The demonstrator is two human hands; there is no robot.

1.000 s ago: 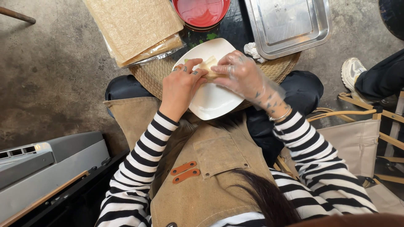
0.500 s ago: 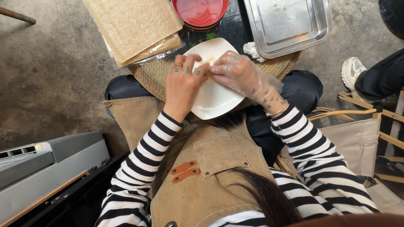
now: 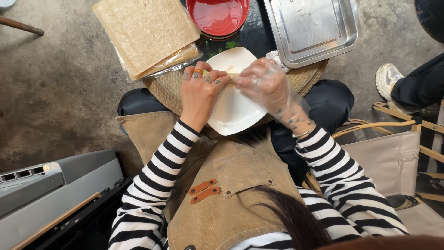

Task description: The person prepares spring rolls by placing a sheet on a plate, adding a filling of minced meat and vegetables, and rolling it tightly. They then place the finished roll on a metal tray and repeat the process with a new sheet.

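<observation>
A white plate [image 3: 236, 111] rests on a round woven mat [image 3: 166, 90] over my lap. My left hand [image 3: 200, 92], bare with rings and finger tattoos, and my right hand [image 3: 266, 85], in a clear plastic glove, meet over the far half of the plate. Both pinch a pale rolled wrapper [image 3: 231, 76] between their fingertips. Most of the roll is hidden under my fingers.
A stack of tan square wrapper sheets [image 3: 145, 32] in clear plastic lies at the upper left. A red bowl [image 3: 218, 16] and a steel tray [image 3: 312, 28] sit beyond the plate. Another person's shoe [image 3: 389, 81] is at right, a grey appliance [image 3: 51, 190] at lower left.
Both hands have slid a little farther up the plate, staying pinched together on the roll; more bare plate shows near my body.
</observation>
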